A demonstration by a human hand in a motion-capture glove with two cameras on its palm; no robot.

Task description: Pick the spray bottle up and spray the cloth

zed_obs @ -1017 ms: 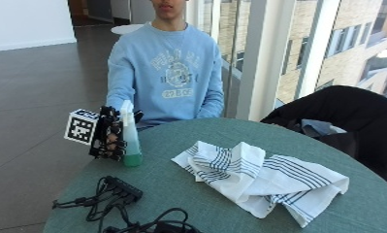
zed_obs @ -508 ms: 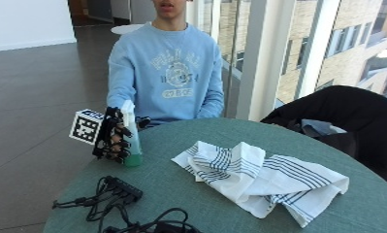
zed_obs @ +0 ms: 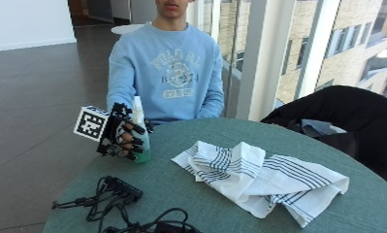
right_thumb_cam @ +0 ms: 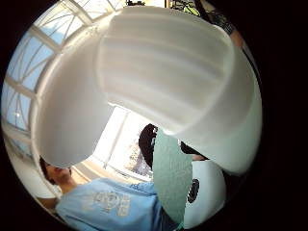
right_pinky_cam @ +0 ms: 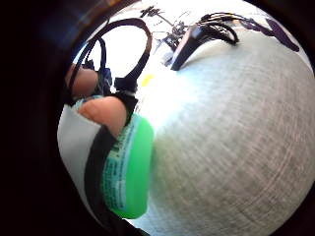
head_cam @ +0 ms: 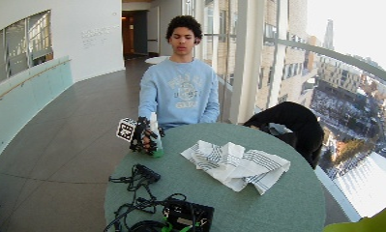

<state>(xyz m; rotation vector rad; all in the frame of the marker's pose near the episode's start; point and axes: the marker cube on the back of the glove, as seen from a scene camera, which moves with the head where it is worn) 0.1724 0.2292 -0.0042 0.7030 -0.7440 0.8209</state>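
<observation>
Since a second ago, hand and spray bottle have barely shifted, staying near the bench edge.

Right hand (zed_obs: pixel 124 136), fingers curled round the upright spray bottle (zed_obs: pixel 138 127), its long axis vertical, base at or just above the bench (zed_obs: pixel 199 199), at about 9 o'clock from the cloth (zed_obs: pixel 261 177). Which way the nozzle faces cannot be told; if turned away, spray may miss the cloth.

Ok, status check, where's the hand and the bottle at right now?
Right hand grips spray bottle, upright, near table edge. Cloth crumpled beside it, apart, nothing between them.
</observation>
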